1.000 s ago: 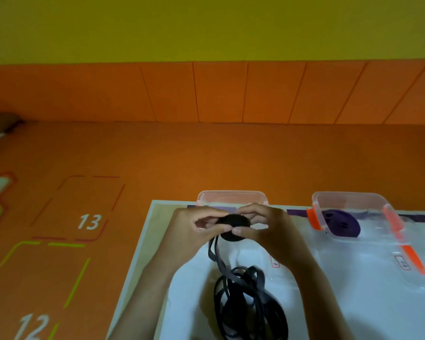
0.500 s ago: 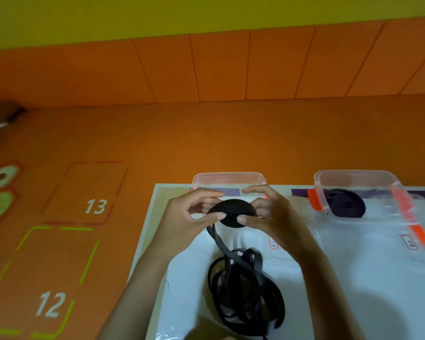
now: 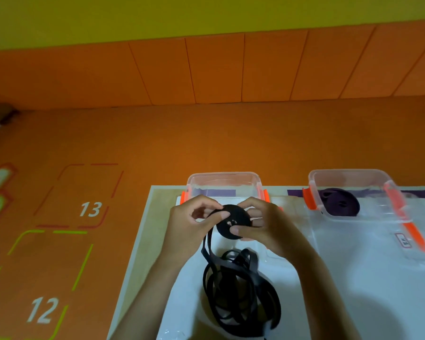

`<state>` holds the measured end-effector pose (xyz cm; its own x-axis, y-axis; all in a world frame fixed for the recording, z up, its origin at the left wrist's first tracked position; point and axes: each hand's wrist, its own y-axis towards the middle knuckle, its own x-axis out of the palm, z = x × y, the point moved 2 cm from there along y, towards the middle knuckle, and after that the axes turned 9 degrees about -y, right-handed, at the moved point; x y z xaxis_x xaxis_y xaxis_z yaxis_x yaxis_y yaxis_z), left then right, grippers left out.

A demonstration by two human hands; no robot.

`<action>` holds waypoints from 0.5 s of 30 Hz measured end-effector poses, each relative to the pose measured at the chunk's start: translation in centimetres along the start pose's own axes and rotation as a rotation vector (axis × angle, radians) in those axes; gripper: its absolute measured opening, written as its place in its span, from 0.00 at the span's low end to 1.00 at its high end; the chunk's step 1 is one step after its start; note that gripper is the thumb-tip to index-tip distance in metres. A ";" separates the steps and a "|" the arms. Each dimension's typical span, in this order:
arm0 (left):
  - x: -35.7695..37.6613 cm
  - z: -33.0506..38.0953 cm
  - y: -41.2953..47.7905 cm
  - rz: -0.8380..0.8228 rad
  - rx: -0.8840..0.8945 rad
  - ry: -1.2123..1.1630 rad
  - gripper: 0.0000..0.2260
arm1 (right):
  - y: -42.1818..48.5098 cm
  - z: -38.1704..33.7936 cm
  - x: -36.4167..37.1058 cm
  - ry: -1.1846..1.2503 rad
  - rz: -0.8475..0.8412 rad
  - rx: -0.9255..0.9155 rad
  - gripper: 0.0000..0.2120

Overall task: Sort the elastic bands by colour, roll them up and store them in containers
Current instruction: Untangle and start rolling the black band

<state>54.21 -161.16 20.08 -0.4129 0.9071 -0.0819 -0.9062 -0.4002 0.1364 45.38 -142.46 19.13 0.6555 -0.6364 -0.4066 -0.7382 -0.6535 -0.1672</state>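
Observation:
A black elastic band roll point(image 3: 233, 220) is held above the white table between both hands. My left hand point(image 3: 192, 229) pinches its left edge where the band feeds on. My right hand point(image 3: 268, 229) pinches the roll from the right, thumb on its front. The loose rest of the black band point(image 3: 241, 290) hangs down and lies in a tangled heap on the table in front of me. Behind the hands stands a clear container with orange clips point(image 3: 223, 180), with nothing visible inside. A second clear container point(image 3: 353, 175) at the right holds a rolled purple band point(image 3: 341, 204).
The white table point(image 3: 368, 290) ends at its left edge point(image 3: 138, 241) over an orange floor mat with numbers 12 and 13. A clear lid with an orange clip point(image 3: 412, 236) lies by the right container. An orange padded wall runs behind.
The view has tilted so the table sits lower in frame. The hands have kept hold of the black roll and turned it slightly; the loose heap has barely shifted.

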 end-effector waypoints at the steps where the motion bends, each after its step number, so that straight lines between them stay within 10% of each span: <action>1: 0.3 -0.1 -0.1 0.016 0.004 -0.006 0.08 | 0.0 -0.1 -0.1 0.001 0.023 0.004 0.10; 10: -0.7 -0.8 -0.3 -0.145 -0.031 -0.070 0.11 | -0.8 0.7 0.1 0.229 0.127 -0.001 0.09; 15: -1.8 -0.5 -1.0 -0.175 0.002 0.030 0.11 | -0.9 0.0 -0.4 -0.154 -0.020 -0.057 0.07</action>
<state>55.79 -162.43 19.57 -0.2513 0.9586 -0.1337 -0.9643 -0.2362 0.1195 45.75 -141.63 19.43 0.6346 -0.5552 -0.5377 -0.7119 -0.6906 -0.1272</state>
